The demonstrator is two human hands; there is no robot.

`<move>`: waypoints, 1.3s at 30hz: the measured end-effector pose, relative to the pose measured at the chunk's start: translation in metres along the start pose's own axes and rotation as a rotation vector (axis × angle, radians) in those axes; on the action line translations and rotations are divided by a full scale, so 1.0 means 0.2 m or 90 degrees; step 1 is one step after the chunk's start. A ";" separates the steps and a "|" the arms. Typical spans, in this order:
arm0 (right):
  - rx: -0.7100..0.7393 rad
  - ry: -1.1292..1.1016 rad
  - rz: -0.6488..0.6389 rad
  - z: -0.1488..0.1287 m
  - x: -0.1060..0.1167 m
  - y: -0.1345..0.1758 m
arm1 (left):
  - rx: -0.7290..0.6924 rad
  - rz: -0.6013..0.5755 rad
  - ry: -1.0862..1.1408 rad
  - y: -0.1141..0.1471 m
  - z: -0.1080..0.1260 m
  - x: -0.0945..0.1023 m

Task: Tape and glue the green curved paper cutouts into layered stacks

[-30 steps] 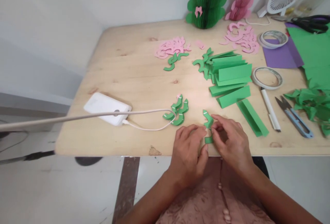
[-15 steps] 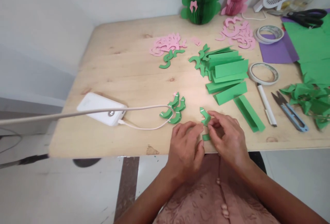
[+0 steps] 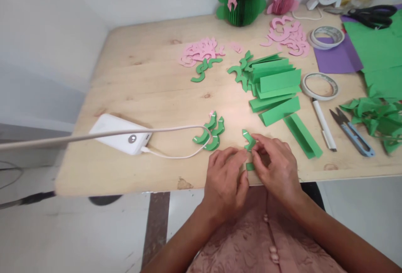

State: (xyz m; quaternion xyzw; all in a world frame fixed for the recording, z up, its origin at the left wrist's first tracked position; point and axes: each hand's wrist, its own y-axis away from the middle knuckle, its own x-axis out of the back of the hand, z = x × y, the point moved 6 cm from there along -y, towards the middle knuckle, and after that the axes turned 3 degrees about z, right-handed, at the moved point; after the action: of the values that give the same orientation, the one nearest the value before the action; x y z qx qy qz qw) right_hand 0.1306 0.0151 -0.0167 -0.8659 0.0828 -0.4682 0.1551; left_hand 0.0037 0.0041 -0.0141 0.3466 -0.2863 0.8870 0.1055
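Note:
A curved green paper cutout (image 3: 249, 140) with a white strip across its upper end lies near the table's front edge. On its right side, my right hand (image 3: 278, 166) pinches the cutout between thumb and fingertips. My left hand (image 3: 224, 176) is closed with bent fingers, its index fingertip at the cutout's lower end; the contact is partly hidden. Between the hands, a small green paper bit (image 3: 250, 166) shows on the table. Several more curved green cutouts (image 3: 215, 137) with white strips are grouped to the left, a white cable loop crossing them.
A white power bank (image 3: 117, 135) with its cable lies left. Folded green strips (image 3: 279, 81), pink cutouts (image 3: 201, 51), a tape roll (image 3: 320, 96), a white marker (image 3: 324, 125) and blue thread snips (image 3: 353, 132) lie beyond and right. A green honeycomb paper figure (image 3: 241, 1) stands at the back.
The view has shifted slightly, so the things on the table appear a little displaced. Both hands keep nearly the same pose at the green cutout.

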 end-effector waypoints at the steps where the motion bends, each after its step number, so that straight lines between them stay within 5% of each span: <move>1: 0.004 0.004 0.003 0.00 0.00 0.00 | -0.002 0.001 0.001 0.00 0.00 0.00; 26: 0.020 0.035 0.013 -0.02 0.00 0.00 | -0.030 -0.042 -0.065 0.00 0.02 -0.04; 39: -0.021 -0.035 -0.052 -0.01 0.04 -0.01 | -0.077 -0.042 -0.130 0.03 0.01 -0.07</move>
State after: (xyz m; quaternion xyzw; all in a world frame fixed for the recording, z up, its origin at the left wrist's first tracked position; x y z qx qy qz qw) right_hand 0.1335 0.0148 -0.0075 -0.8835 0.0509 -0.4487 0.1240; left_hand 0.0140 -0.0019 -0.0249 0.4371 -0.3370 0.8243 0.1260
